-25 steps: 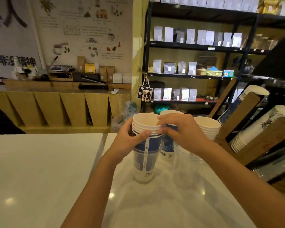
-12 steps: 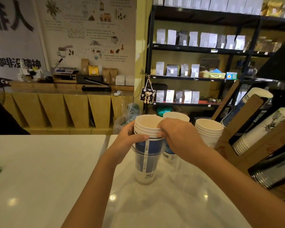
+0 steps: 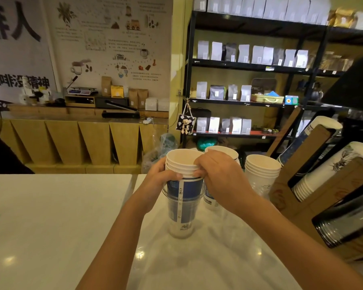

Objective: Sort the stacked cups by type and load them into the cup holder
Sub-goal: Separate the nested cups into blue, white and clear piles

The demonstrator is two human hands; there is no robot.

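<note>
Both hands [image 3: 197, 176] grip paper cups [image 3: 182, 164] nested in clear cup [image 3: 181, 208].

Both arms were bare all the way up to where the frame cut them off, no sleeves showing anywhere. The left hand [image 3: 161, 176] and right hand [image 3: 218, 174] had no gloves, and I couldn't spot any rings, watch or wristband on either wrist. Short, plain nails on the left thumb.
</note>
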